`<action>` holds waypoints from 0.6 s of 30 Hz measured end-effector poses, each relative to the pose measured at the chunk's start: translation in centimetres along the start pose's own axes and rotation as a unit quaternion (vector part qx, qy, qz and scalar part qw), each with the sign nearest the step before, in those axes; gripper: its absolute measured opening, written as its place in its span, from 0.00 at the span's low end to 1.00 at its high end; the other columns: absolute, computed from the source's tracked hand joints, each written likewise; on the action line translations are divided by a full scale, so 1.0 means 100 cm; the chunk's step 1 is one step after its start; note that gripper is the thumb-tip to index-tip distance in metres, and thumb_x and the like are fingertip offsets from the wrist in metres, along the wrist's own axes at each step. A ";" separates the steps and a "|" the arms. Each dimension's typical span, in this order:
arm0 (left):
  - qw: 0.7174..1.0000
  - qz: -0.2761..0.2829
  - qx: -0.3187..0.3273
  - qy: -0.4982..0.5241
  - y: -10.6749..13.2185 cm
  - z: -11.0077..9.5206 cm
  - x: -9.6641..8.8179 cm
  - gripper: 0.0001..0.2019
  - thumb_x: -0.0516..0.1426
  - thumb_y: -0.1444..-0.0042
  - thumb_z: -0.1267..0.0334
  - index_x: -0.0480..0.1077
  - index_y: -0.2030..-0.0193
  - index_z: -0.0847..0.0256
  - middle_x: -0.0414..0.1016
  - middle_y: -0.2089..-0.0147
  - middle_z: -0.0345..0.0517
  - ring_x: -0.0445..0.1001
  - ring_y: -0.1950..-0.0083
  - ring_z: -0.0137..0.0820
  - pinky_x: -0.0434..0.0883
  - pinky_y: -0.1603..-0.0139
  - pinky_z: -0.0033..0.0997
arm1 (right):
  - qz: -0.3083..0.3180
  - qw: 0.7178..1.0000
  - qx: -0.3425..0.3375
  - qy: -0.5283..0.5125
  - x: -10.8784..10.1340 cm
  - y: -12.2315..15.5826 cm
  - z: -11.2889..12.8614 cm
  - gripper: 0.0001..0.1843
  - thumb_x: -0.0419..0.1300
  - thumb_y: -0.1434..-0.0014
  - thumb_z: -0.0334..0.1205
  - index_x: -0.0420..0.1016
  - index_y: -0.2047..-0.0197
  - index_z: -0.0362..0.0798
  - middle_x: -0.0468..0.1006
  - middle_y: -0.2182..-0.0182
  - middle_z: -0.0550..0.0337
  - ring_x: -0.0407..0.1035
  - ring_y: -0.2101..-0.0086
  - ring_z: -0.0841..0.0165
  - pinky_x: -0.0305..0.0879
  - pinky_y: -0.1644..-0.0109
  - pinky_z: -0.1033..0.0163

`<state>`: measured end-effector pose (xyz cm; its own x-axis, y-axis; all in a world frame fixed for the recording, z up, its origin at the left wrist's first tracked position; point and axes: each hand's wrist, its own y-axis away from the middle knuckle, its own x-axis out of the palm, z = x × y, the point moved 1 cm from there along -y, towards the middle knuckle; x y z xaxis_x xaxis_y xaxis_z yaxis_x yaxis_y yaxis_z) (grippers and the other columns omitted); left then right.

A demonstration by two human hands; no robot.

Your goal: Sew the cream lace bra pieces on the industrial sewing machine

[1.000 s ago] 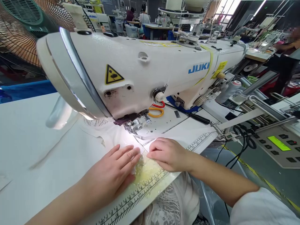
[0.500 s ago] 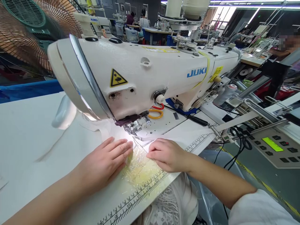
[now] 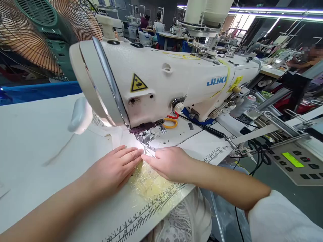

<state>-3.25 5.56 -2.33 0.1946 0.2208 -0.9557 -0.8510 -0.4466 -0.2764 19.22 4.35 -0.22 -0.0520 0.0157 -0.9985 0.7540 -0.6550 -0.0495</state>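
Observation:
A white JUKI sewing machine (image 3: 164,77) stands across the white table (image 3: 37,141). My left hand (image 3: 113,168) lies flat, fingers together and stretched out, pressing white fabric (image 3: 114,136) just in front of the lit presser foot (image 3: 145,137). My right hand (image 3: 170,163) rests beside it, fingers extended toward the foot, tips touching the fabric edge near the left fingertips. White lace fabric (image 3: 181,218) hangs off the table's front edge below my hands. A worn patch of yellowed tape (image 3: 151,183) lies on the table between the hands.
A printed ruler strip (image 3: 146,215) runs along the table's front edge. Orange-handled scissors (image 3: 170,122) lie behind the needle. A control panel (image 3: 294,161) sits to the right. A fan (image 3: 37,33) stands at the back left. Other people work at far benches.
Both hands slid forward toward the presser foot; the right fingertips now meet the left ones at the foot. My head shifted, moving the machine rightward in view.

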 end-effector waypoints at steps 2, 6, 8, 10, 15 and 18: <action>1.000 -0.001 -0.005 0.006 0.002 0.000 0.002 0.20 0.45 0.38 0.65 0.67 0.42 0.56 0.72 0.40 0.47 0.72 0.43 0.38 0.68 0.42 0.44 | 0.047 0.999 0.025 0.011 -0.005 -0.009 0.004 0.21 0.52 0.36 0.39 0.66 0.41 0.49 0.74 0.74 0.58 0.65 0.75 0.68 0.50 0.76 0.65; 1.000 0.009 -0.015 0.024 0.008 0.001 0.008 0.22 0.45 0.37 0.64 0.60 0.36 0.53 0.68 0.37 0.46 0.69 0.39 0.36 0.65 0.38 0.45 | 0.092 0.994 0.053 0.008 -0.011 -0.013 0.007 0.19 0.50 0.34 0.40 0.67 0.42 0.48 0.76 0.71 0.55 0.67 0.75 0.68 0.51 0.76 0.65; 0.999 0.003 -0.010 0.031 0.011 0.002 0.011 0.23 0.46 0.37 0.64 0.59 0.35 0.53 0.68 0.37 0.46 0.68 0.39 0.36 0.64 0.37 0.45 | 0.100 0.993 0.063 0.007 -0.012 -0.012 0.007 0.18 0.48 0.34 0.42 0.67 0.43 0.49 0.77 0.70 0.55 0.68 0.75 0.67 0.51 0.76 0.65; 0.999 -0.001 -0.009 0.038 0.012 0.002 0.013 0.23 0.46 0.37 0.64 0.58 0.35 0.53 0.67 0.36 0.45 0.68 0.39 0.36 0.64 0.37 0.45 | 0.106 0.992 0.068 0.008 -0.012 -0.012 0.006 0.19 0.47 0.33 0.44 0.67 0.43 0.50 0.77 0.70 0.55 0.69 0.74 0.66 0.50 0.77 0.65; 0.999 0.003 -0.018 0.040 0.008 0.004 0.011 0.22 0.44 0.37 0.63 0.60 0.36 0.53 0.67 0.37 0.45 0.69 0.39 0.37 0.65 0.38 0.45 | 0.124 0.990 0.068 0.016 -0.013 -0.014 0.007 0.21 0.47 0.33 0.45 0.65 0.41 0.49 0.78 0.71 0.55 0.71 0.73 0.65 0.51 0.77 0.65; 0.999 0.024 -0.012 0.018 0.003 0.006 0.004 0.21 0.44 0.36 0.64 0.65 0.39 0.55 0.69 0.38 0.46 0.71 0.41 0.38 0.69 0.42 0.44 | 0.142 0.987 0.073 0.024 -0.015 -0.018 0.008 0.23 0.47 0.33 0.46 0.62 0.38 0.47 0.79 0.69 0.53 0.72 0.73 0.64 0.53 0.77 0.65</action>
<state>-3.71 6.05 -2.70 0.1721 0.1673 -0.9708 -0.8480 -0.4762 -0.2324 17.46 4.89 1.35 0.1810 -0.1503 -0.9719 0.6312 -0.7401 0.2320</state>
